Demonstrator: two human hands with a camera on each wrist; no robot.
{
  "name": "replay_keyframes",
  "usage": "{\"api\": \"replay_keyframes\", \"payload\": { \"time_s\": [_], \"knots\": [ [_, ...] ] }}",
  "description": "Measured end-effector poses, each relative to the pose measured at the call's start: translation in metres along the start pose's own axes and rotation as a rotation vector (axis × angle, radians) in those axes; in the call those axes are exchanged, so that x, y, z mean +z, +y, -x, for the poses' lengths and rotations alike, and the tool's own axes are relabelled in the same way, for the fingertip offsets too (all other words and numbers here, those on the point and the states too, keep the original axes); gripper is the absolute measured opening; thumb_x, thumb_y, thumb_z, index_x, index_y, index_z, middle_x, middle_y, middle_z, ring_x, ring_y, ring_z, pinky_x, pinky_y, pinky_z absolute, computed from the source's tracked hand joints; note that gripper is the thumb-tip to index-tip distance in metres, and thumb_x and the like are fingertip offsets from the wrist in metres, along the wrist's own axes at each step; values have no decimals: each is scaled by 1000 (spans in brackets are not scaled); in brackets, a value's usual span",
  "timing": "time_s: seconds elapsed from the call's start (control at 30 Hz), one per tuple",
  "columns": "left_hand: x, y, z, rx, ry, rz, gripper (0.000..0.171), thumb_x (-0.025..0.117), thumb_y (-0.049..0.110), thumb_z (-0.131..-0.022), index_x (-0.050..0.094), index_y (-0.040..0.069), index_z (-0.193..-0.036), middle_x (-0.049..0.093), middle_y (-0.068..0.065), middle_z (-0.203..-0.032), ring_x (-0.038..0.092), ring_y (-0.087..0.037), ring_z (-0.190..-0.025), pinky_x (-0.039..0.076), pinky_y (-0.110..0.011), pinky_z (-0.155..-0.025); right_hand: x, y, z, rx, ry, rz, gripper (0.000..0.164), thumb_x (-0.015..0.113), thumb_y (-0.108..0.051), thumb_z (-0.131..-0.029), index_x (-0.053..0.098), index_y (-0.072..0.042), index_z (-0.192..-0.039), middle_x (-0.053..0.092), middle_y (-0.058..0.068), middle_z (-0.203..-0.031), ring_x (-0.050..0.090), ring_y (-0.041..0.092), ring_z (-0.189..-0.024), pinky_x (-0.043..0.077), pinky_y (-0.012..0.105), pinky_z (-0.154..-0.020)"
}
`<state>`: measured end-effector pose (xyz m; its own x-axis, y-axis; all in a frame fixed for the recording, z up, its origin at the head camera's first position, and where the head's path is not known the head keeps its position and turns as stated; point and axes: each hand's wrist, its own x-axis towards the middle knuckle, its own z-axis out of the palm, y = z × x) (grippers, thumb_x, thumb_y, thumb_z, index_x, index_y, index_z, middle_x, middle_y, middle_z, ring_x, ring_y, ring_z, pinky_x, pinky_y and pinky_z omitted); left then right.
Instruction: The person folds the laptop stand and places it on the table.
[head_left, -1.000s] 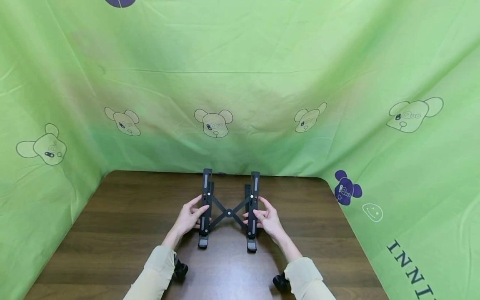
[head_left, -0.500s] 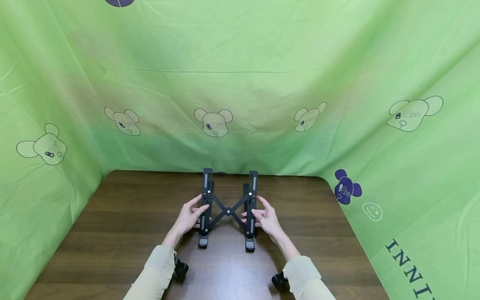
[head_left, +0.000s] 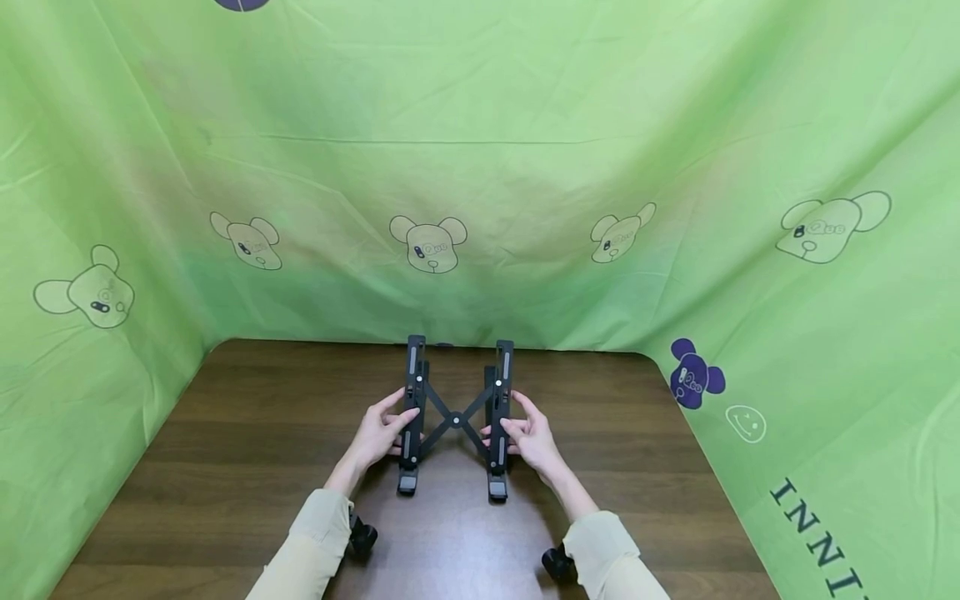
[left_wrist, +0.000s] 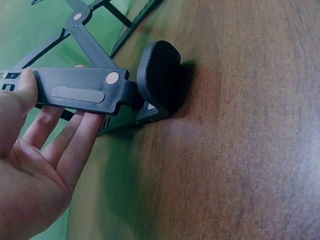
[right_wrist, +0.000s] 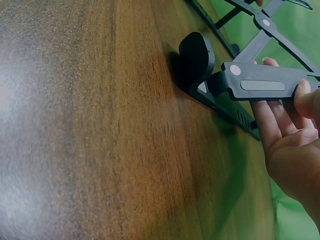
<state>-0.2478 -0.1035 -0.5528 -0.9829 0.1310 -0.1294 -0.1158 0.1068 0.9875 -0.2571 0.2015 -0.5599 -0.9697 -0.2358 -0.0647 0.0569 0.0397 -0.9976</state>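
Note:
A black folding laptop stand [head_left: 456,420] stands near the far side of the table, its two long arms joined by an X-shaped crosspiece. My left hand [head_left: 377,433] grips the left arm, thumb on top and fingers curling beneath. On the other side my right hand [head_left: 537,437] holds the right arm the same way. Grey pads run along the arms, and a raised front lip [left_wrist: 159,77] shows at the near end in the left wrist view. A matching lip [right_wrist: 196,59] appears in the right wrist view.
The brown wooden table [head_left: 247,483] carries the stand. A green curtain [head_left: 480,183] printed with bear heads hangs behind the table and along both sides. A black wrist camera sits under each sleeve cuff.
The right arm of the stand has shifted slightly left with my right hand, so the two arms stand a little closer together. My left hand has stayed nearly still.

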Motion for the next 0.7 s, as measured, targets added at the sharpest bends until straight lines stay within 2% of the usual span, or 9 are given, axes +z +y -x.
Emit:
{"api": "replay_keyframes", "payload": {
  "time_s": [0.2,0.5,0.7],
  "knots": [
    [0,0,0,3,-15,23,68,64,14,-112,32,-1,-170,78,-39,-106,85,-27,-77,69,-38,-63,0,-2,0,7,0,7,66,46,6,-113,20,-4,-173,72,45,-119,85,22,-89,69,33,-77],
    [-1,2,0,-1,10,-17,68,65,17,-112,35,2,-171,81,-32,-102,84,-29,-77,67,-33,-60,4,-3,0,9,6,6,69,47,6,-113,17,-3,-174,70,46,-121,84,42,-99,70,35,-78],
    [0,2,1,-2,1,-15,67,65,17,-112,35,1,-170,81,-32,-101,83,-25,-72,67,-34,-59,6,-3,0,9,-7,1,71,47,5,-113,10,1,-174,70,44,-122,85,34,-96,69,32,-76]
  ]
}}
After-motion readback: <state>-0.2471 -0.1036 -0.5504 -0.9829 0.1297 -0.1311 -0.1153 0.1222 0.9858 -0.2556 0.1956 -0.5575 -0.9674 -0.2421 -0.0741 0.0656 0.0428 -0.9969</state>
